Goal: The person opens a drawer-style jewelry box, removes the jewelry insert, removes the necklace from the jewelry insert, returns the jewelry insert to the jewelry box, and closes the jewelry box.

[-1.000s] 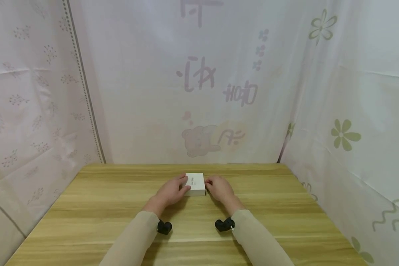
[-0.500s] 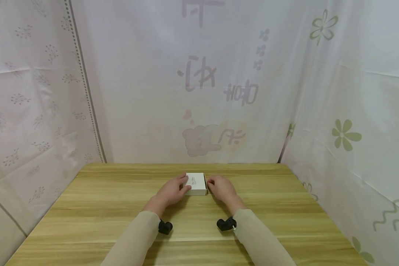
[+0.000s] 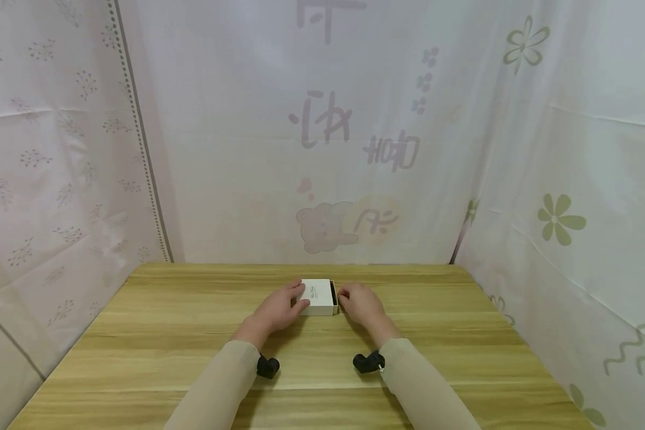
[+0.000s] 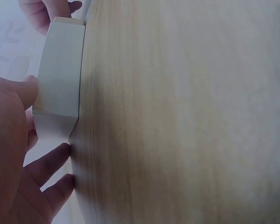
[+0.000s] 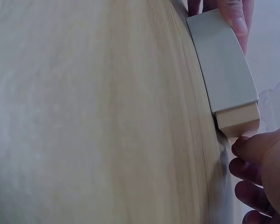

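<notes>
A small white sliding drawer box (image 3: 317, 294) with dark print on its lid lies flat on the wooden table. My left hand (image 3: 277, 308) holds the outer sleeve from the left, thumb at the near side and a finger over the far side. From the sleeve's right end a short length of the inner tray (image 5: 239, 119) sticks out, cream outside, with a narrow dark strip of its inside showing in the head view. My right hand (image 3: 363, 304) pinches at the tray's end, fingers curled; whatever small part lies between the fingertips is hidden.
Wood-grain table top (image 3: 312, 370) spreads around the box. A pale printed curtain (image 3: 236, 149) hangs behind the far edge, with more cloth at left and right. Black wrist cameras (image 3: 267, 366) sit at both beige sleeves.
The right hand has moved slightly right, drawing the inner tray partly out of the sleeve, which looked closed a second ago. The left hand stays on the sleeve.
</notes>
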`<state>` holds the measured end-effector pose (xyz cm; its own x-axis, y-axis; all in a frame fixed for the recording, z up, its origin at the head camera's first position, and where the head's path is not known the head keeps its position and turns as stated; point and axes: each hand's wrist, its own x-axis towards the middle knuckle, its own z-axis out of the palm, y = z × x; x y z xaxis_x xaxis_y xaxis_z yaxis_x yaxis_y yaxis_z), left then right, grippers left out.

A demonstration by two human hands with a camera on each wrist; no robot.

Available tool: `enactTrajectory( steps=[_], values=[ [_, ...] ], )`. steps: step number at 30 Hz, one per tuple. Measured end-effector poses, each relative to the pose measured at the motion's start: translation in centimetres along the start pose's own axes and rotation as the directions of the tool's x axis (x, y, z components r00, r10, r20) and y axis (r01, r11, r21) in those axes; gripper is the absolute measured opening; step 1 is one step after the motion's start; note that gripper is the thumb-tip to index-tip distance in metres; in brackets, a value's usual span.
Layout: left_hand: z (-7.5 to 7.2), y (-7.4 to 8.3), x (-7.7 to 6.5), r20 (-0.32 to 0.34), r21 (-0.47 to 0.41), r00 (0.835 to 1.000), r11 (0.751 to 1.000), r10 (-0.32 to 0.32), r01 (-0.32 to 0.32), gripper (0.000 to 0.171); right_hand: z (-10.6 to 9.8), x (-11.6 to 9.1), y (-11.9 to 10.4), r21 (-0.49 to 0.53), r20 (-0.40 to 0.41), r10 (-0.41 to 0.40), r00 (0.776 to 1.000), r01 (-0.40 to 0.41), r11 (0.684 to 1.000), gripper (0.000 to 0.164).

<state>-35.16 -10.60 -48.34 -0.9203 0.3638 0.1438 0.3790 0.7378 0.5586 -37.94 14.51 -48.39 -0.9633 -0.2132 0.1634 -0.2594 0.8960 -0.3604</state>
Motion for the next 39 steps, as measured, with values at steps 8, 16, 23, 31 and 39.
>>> enactTrajectory(
  steps=[8,16,23,31,39],
  values=[
    [0.05,-0.13,0.1,0.005,-0.004,1.0,1.0,0.003,-0.003,0.061,-0.13,-0.07,0.23,-0.008,0.002,0.004,1.0,-0.004,1.0,0.013],
    [-0.13,-0.08,0.01,0.007,0.007,1.0,1.0,0.0,0.0,0.06,-0.43,-0.17,0.15,0.018,0.014,0.033,0.999,-0.033,0.999,0.014],
    [-0.28,-0.05,-0.04,0.001,0.008,1.0,1.0,-0.007,0.007,0.06,-0.64,-0.18,0.26,0.003,0.016,0.033,0.999,-0.033,0.999,0.014],
    [-0.28,0.28,-0.14,0.005,0.015,1.0,1.0,-0.011,0.011,0.059,-0.45,-0.21,0.58,0.002,0.012,0.038,0.999,-0.038,0.999,0.013],
    [-0.09,-0.02,-0.03,0.011,0.021,1.0,1.0,-0.004,0.004,0.06,-0.51,-0.41,0.74,0.013,0.015,0.037,0.999,-0.037,0.999,0.013]
  ],
)
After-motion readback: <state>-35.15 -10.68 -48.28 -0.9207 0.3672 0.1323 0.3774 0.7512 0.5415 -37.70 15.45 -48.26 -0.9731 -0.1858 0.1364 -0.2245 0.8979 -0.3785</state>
